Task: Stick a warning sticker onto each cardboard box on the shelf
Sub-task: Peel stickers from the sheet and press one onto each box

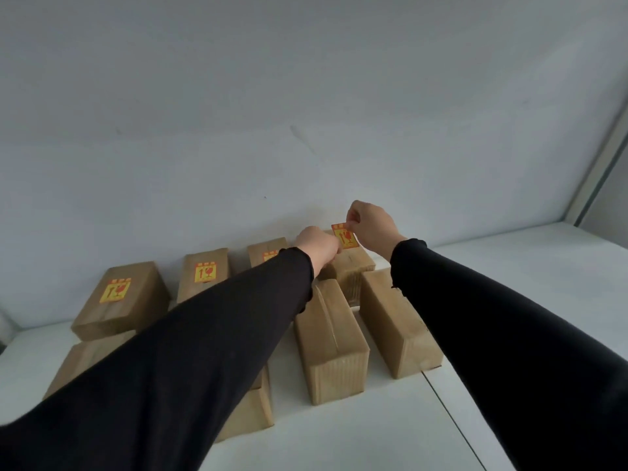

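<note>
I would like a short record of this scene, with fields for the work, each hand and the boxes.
work: sticker held over far-right back box
right hand: pinches sticker's top corner
left hand: at sticker's lower edge, grip hidden
labelled boxes: three, back row
unlabelled boxes: front row, two in plain view
surface: white table

Matt brown cardboard boxes (331, 338), a glossy paper sticker (345, 236), smooth white table (509, 266).
</note>
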Motion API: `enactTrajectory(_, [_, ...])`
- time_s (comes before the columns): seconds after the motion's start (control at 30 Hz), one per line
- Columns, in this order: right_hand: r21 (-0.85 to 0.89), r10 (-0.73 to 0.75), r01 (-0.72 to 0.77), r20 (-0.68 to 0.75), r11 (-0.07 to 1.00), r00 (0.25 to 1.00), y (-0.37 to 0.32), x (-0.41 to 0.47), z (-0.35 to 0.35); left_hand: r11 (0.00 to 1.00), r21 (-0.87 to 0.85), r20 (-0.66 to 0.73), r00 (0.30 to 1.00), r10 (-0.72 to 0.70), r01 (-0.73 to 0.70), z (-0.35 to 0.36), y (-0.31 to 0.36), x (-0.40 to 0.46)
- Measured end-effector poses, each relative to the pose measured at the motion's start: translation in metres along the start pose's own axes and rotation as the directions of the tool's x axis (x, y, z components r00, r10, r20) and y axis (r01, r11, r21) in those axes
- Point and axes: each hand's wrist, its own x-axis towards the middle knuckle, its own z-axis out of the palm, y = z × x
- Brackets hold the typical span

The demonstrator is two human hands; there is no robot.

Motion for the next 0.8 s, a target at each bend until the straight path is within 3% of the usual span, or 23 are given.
enactTrajectory(0.3, [0.039, 0.016, -0.016, -0.003, 0.999, 1.0, 0.024, 0.004, 0.021, 0.988, 0.151, -0.013, 1.0, 0.019, -0.017, 0.017, -0.003, 0.018])
enactTrajectory(0.8, [0.012, 0.024, -0.024, -0.01, 1.0, 1.0, 0.027, 0.01, 0.037, 0.975, 0.22, -0.018, 0.999, 0.043, -0.038, 0.021, -0.012, 0.032])
